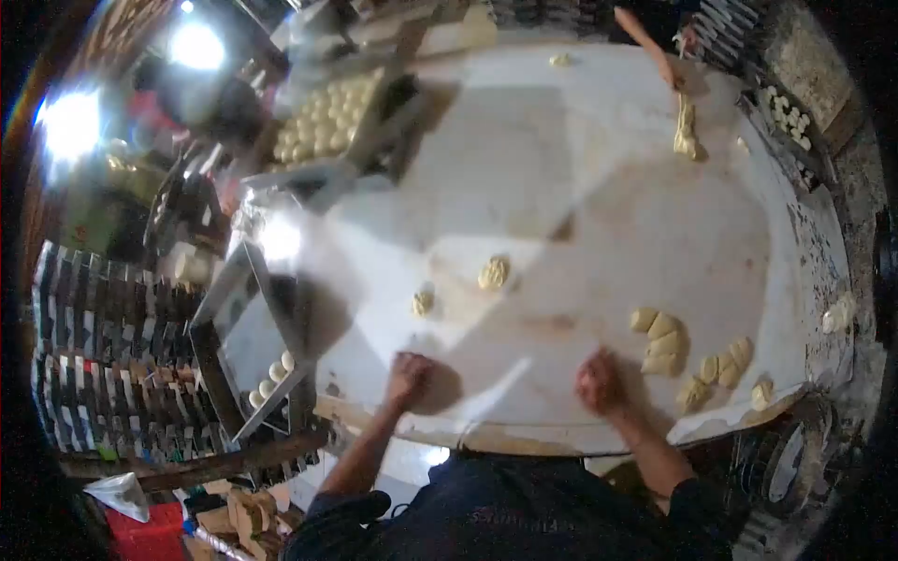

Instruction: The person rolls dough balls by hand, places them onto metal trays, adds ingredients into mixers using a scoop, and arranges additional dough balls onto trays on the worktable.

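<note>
My left hand (412, 379) rests low over the white worktable (505, 365), its fingers curled inward. My right hand (601, 381) is curled in the same way, left of a cluster of cut dough pieces (662, 344). Whatever lies under or inside either hand is hidden. Ahead of my left hand sits a small dough lump (423, 302), and a larger dough lump (493, 273) lies beyond it to the right. More cut dough pieces (725, 366) lie farther right, with a single dough piece (762, 393) near the table's edge.
At left, a metal tray (248, 327) holds several smooth dough balls (269, 381). Another tray (327, 117) is filled with dough balls. Across the table, a co-worker's arm (650, 47) reaches to a long dough strip (686, 129). Stacked trays (112, 309) stand far left.
</note>
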`<act>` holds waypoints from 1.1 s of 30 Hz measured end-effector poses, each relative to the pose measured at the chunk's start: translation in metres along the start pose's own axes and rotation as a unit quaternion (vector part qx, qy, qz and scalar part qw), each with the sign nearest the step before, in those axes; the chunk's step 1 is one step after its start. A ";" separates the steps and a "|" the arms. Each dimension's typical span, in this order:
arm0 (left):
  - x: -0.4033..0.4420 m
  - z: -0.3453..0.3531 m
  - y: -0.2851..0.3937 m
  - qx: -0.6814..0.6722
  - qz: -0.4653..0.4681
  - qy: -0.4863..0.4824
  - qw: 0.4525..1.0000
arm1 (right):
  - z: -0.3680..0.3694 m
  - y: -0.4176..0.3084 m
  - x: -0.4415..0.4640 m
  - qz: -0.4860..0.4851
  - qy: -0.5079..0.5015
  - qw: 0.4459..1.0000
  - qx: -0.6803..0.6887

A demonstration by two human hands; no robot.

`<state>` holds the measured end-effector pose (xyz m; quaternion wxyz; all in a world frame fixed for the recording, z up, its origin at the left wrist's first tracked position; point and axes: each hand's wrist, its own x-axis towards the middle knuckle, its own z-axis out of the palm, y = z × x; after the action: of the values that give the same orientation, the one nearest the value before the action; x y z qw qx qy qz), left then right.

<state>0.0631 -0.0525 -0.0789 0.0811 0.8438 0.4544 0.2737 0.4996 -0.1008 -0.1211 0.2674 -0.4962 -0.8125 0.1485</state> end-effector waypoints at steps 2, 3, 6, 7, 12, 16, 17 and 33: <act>-0.038 0.010 -0.080 -0.216 -0.296 -0.027 0.930 | -0.047 -0.005 0.049 0.029 0.119 0.983 -0.138; 0.008 -0.020 -0.055 0.067 -0.182 -0.030 0.981 | -0.034 0.010 0.058 0.110 0.085 0.980 -0.143; 0.078 -0.008 -0.049 0.039 -0.133 0.070 0.988 | -0.004 -0.003 0.116 0.186 0.211 0.949 -0.140; 0.083 0.000 -0.036 0.000 -0.158 0.139 0.978 | 0.006 -0.015 0.122 0.185 0.201 0.951 -0.145; 0.028 0.004 -0.002 -0.262 -0.236 0.045 0.935 | 0.022 -0.075 0.132 0.320 0.185 0.924 -0.094; -0.007 -0.036 -0.007 -0.116 -0.090 -0.052 0.988 | 0.063 -0.117 0.161 0.236 0.184 0.948 0.109; -0.005 -0.045 -0.015 -0.183 -0.114 -0.097 0.972 | 0.077 -0.143 0.181 0.223 0.165 0.952 0.128; 0.059 -0.117 -0.012 -0.418 -0.196 -0.109 0.880 | 0.038 -0.261 0.236 0.210 -0.054 0.891 0.399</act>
<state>0.0177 -0.0107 0.0379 0.5276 0.6495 0.4420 0.3233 0.2018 -0.0119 0.0481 0.3611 -0.4975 -0.5749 0.5399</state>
